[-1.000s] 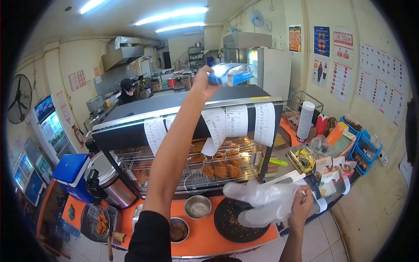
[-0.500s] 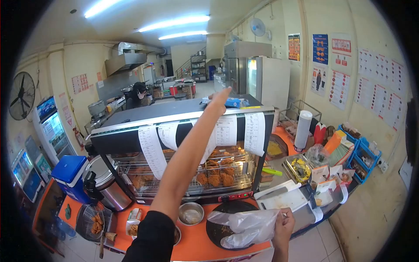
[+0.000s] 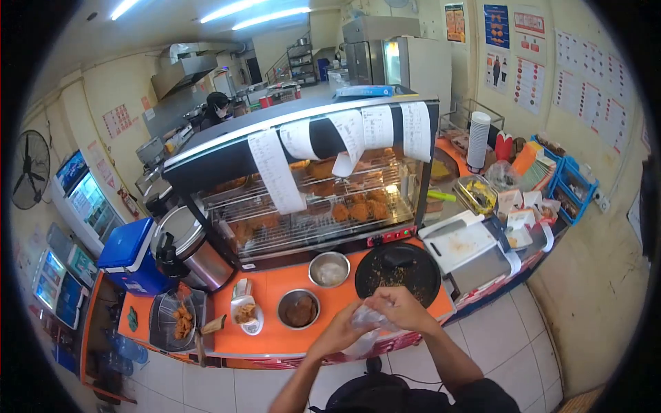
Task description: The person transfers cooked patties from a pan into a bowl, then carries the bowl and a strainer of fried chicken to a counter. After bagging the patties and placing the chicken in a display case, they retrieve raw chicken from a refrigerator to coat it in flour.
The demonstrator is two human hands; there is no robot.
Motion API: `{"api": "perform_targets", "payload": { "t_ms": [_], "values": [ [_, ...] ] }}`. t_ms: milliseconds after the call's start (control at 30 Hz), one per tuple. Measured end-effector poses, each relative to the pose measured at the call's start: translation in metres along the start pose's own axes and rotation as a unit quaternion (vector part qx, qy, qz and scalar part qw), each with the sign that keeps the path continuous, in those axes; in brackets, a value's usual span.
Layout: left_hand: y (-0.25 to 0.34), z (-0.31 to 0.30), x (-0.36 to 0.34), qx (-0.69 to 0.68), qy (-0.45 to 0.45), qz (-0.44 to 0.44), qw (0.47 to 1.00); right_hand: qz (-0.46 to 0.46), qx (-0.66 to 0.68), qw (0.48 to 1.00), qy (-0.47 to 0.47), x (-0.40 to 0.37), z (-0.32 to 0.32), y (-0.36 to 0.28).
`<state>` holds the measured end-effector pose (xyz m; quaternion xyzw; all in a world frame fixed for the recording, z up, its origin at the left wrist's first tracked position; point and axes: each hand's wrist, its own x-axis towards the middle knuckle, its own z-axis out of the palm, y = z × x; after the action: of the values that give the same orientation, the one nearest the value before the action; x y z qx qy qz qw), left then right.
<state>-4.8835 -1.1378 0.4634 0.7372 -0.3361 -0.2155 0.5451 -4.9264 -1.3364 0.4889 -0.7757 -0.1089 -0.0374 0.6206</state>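
Between left hand (image 3: 339, 332) and right hand (image 3: 403, 310) — clear plastic (image 3: 363, 322) (crumpled, gripped).

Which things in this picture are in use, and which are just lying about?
In use: left hand, right hand, clear plastic held between them.
Lying about: black round tray, steel bowl, white cutting board, blue cooler, cup stack.
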Motion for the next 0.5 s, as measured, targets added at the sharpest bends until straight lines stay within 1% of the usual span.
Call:
{"api": "perform_targets", "payload": {
  "t_ms": [33, 67, 100, 133, 200, 233, 267, 300, 367, 400, 467, 500],
  "values": [
    [-0.025, 0.005, -0.026, -0.054, 0.023, -0.060, 0.996, -0.016, -0.005, 0.999, -0.039, -0.007, 0.015, 0.007],
    [-0.033, 0.013, -0.052, -0.101, 0.054, -0.066, 0.991, -0.028, -0.011, 0.996, -0.079, -0.019, 0.029, 0.010],
    [-0.038, 0.021, -0.075, -0.149, 0.086, -0.070, 0.983, -0.018, -0.029, 0.992, -0.123, -0.031, 0.041, 0.007],
    [-0.043, 0.026, -0.093, -0.196, 0.119, -0.070, 0.971, 0.021, 0.016, 0.994, -0.106, -0.039, 0.053, 0.006],
    [-0.068, 0.036, -0.119, -0.228, 0.136, -0.086, 0.960, 0.102, 0.104, 0.987, -0.072, -0.056, 0.076, 0.011],
    [-0.094, 0.038, -0.126, -0.239, 0.143, -0.096, 0.956, 0.111, 0.117, 0.986, -0.045, -0.059, 0.082, 0.030],
    [-0.109, 0.040, -0.136, -0.249, 0.152, -0.108, 0.950, 0.109, 0.095, 0.989, -0.021, -0.064, 0.084, 0.024],
    [-0.097, 0.037, -0.142, -0.250, 0.173, -0.107, 0.947, 0.109, 0.075, 0.991, -0.002, -0.061, 0.083, 0.017],
    [-0.095, 0.028, -0.149, -0.103, 0.212, 0.007, 0.972, 0.117, 0.043, 0.992, 0.024, -0.051, 0.086, 0.012],
    [-0.095, 0.023, -0.154, -0.127, 0.226, -0.019, 0.966, 0.127, 0.028, 0.991, 0.035, -0.047, 0.089, 0.015],
    [-0.083, 0.007, -0.162, -0.163, 0.243, -0.060, 0.954, 0.116, 0.159, 0.980, -0.002, -0.033, 0.096, 0.017],
    [-0.074, -0.001, -0.165, -0.174, 0.247, -0.067, 0.951, 0.119, 0.165, 0.979, -0.006, -0.030, 0.104, 0.011]
  ]
}}
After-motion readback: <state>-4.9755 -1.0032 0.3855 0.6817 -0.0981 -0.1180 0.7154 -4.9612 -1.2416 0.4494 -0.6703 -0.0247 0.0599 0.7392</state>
